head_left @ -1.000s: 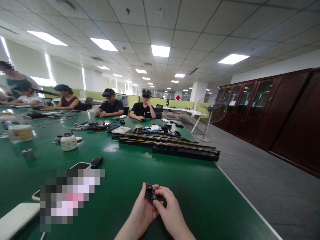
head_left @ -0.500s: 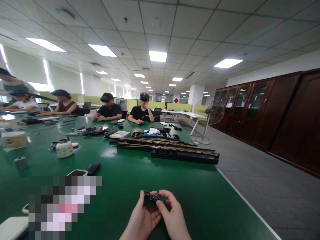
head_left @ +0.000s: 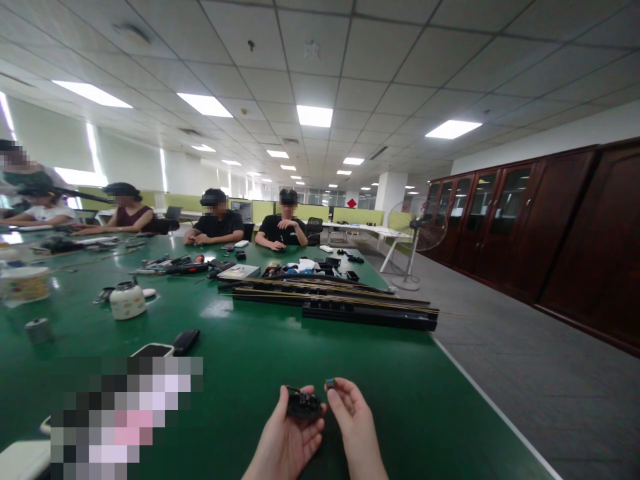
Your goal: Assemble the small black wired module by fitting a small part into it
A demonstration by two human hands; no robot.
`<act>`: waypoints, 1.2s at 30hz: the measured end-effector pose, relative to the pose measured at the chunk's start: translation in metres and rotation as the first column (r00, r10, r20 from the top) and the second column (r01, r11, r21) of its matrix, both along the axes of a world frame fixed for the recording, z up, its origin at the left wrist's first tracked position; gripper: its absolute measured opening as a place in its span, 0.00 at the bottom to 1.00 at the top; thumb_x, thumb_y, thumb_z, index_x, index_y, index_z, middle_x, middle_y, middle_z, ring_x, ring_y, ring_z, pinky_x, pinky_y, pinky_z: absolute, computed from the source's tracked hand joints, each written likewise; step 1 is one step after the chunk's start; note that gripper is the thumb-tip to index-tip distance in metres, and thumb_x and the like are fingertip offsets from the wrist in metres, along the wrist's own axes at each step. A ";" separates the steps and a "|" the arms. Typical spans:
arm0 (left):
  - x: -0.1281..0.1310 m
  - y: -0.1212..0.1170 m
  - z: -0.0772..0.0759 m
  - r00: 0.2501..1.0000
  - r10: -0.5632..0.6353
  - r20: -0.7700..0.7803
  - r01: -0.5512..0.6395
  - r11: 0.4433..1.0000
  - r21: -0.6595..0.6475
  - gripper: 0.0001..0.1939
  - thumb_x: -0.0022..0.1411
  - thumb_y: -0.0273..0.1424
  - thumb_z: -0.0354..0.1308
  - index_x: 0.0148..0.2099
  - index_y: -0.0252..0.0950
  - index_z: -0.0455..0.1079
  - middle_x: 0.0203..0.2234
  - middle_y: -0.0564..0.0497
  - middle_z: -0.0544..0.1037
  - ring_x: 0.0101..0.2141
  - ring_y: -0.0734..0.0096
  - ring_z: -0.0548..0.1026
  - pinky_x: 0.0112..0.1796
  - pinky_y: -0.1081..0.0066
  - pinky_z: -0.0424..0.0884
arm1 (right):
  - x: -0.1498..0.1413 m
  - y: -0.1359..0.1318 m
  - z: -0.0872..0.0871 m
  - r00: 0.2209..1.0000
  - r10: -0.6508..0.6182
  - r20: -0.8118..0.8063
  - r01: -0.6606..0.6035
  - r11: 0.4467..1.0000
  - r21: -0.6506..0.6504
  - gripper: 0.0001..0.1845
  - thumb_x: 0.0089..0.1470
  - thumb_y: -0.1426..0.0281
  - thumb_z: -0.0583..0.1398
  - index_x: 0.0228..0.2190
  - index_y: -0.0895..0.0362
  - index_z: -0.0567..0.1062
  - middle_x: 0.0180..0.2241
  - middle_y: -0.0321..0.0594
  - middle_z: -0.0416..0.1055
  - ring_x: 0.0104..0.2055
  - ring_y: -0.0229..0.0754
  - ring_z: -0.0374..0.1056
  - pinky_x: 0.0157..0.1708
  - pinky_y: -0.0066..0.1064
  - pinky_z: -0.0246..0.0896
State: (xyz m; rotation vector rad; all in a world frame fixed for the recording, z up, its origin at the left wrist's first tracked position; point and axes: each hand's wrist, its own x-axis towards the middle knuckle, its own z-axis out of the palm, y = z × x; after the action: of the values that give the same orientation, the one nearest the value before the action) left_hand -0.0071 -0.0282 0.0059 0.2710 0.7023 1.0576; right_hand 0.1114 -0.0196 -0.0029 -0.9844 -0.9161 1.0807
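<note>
A small black plastic housing with parts inside it (head_left: 303, 405) rests in my left hand (head_left: 293, 433), its fingers curled around the underside and the thumb on the near left rim. Just to the right, my right hand (head_left: 353, 417) pinches a tiny part with a bluish-green face (head_left: 330, 383) between thumb and fingertips. That part is apart from the housing, and its exact kind is too small to make out. Both hands are above the green table (head_left: 240, 373) near its front edge.
Long black rails (head_left: 370, 317) with thin yellowish rods lie across the table ahead. A white jar (head_left: 127, 301), a metal cylinder (head_left: 39, 331) and a black case (head_left: 187, 341) stand or lie left. Tools (head_left: 183, 267) lie farther back. Several people sit beyond; a fan (head_left: 415, 233) stands right.
My right hand has moved slightly right, away from the black housing, with the tiny part now between its fingertips. My left hand still holds the housing. A person opposite has lowered a hand from the face.
</note>
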 end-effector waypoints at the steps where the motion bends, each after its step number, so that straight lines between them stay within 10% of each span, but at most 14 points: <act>1: 0.000 0.000 0.000 1.000 -0.004 0.002 0.004 1.000 0.005 0.25 0.53 0.44 0.50 0.51 0.37 0.56 0.28 0.43 0.76 0.23 0.69 0.73 0.26 0.73 0.65 | 0.001 0.000 0.000 0.999 -0.009 -0.032 0.008 1.000 -0.022 0.19 0.36 0.61 0.65 0.31 0.58 0.71 0.33 0.43 0.74 0.39 0.45 0.69 0.39 0.33 0.62; 36: -0.002 -0.001 -0.001 1.000 0.013 0.028 -0.013 1.000 0.013 0.24 0.54 0.43 0.50 0.50 0.38 0.57 0.30 0.42 0.76 0.25 0.67 0.74 0.28 0.71 0.66 | 0.008 -0.005 0.008 0.814 -0.025 -0.580 -0.174 0.942 -0.286 0.08 0.42 0.65 0.62 0.28 0.53 0.73 0.27 0.33 0.75 0.29 0.36 0.70 0.29 0.27 0.64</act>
State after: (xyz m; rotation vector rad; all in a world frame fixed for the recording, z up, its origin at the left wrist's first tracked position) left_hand -0.0087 -0.0287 0.0047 0.2623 0.6728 1.0768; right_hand 0.1191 -0.0248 0.0052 -0.8068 -0.2741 1.5266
